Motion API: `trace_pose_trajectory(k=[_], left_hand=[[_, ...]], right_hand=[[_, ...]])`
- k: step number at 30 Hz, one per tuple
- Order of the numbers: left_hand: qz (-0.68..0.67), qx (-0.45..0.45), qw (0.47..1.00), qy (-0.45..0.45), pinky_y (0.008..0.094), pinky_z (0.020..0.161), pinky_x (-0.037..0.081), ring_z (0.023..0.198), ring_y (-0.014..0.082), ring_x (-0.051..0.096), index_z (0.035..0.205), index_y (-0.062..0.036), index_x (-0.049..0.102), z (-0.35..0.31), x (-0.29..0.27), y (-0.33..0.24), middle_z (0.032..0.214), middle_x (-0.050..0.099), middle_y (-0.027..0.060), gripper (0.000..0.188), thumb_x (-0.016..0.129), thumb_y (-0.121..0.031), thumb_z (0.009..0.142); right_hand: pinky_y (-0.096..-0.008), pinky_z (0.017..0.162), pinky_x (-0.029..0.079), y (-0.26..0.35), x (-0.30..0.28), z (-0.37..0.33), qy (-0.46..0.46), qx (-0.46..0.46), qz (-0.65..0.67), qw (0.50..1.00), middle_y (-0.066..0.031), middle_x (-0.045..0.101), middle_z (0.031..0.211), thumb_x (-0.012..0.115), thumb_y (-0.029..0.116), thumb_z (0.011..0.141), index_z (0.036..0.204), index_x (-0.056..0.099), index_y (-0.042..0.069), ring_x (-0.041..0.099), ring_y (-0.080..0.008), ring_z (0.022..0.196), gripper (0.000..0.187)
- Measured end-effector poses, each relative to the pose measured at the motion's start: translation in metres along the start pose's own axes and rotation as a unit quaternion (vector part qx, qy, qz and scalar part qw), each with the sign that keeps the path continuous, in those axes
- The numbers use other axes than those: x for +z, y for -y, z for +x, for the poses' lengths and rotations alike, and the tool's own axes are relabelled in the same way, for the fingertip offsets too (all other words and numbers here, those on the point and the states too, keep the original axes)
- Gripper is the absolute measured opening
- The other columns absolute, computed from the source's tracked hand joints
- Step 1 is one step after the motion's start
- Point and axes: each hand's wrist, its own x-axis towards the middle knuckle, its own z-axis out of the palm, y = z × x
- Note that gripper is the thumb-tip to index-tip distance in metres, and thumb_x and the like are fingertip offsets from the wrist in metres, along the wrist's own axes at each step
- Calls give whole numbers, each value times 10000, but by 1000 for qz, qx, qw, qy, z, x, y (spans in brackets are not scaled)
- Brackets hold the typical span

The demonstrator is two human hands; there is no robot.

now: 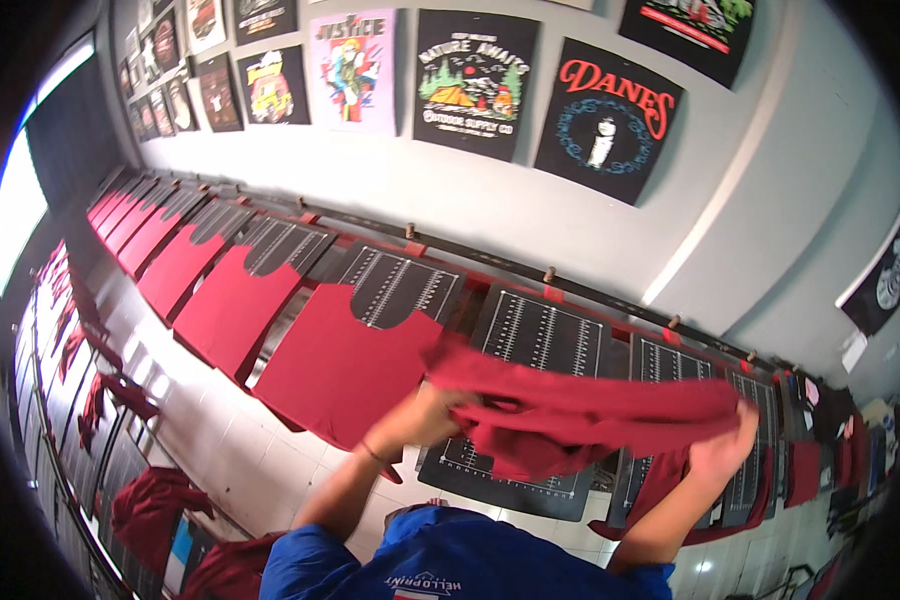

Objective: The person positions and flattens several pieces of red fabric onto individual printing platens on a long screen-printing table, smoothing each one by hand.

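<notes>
A dark red fabric panel (580, 415) is stretched sideways between my two hands, its lower part hanging in loose folds. My left hand (425, 415) is closed on one end of it, beside a red shirt panel (340, 350) with a curved neckline that lies flat on a board. My right hand (722, 447), a little blurred, grips the other end. Beneath the cloth is a black board (540, 330) with white ruled markings; the held panel hides its middle.
More boards run off to the far left, each bearing a flat red panel (235, 290). To the right another marked board (670, 360) has red cloth at its lower end. A second row at left holds crumpled red cloth (155, 510). Printed posters (475, 85) cover the wall.
</notes>
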Motion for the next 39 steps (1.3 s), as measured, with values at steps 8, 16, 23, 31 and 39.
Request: trace_pose_trajectory(k=[8,16,23,31,39], left_hand=[[-254,-212,923,-196,308,707,491,801,143,574,1095,9,652,161,-54,74,902,647,13,266,439,51,942],[106,20,909,-402,417,699,464,700,337,556,996,2,587,241,-71,23,798,608,230,234,456,-180,1061],[132,64,975,-165,303,517,320,596,102,332,868,11,618,182,-139,-76,609,381,47,381,858,-269,773],[646,31,762,-1,465,745,545,878,334,678,797,-41,685,220,-169,-44,868,670,154,65,692,-103,817],[65,-56,952,-295,299,565,478,684,141,592,1134,-22,658,239,-150,-48,830,635,94,201,601,-149,990]], right_hand=[[-462,891,527,-84,-113,149,-120,250,-139,951,-69,677,1157,572,250,917,1193,590,91,661,-245,1055,319],[-414,863,579,-67,-19,208,-152,23,-137,979,-155,682,1104,467,275,1066,1162,593,-28,701,-258,965,342],[-404,863,567,84,-32,160,-179,35,-91,979,-109,730,1022,698,266,934,1048,685,52,706,-256,958,243],[-250,362,363,63,-72,207,-206,5,-266,942,-39,617,788,702,220,928,1142,646,46,532,-88,482,281],[-373,902,511,42,-158,255,-275,-137,-222,925,-94,666,1103,665,178,963,1182,642,55,657,-213,956,252]])
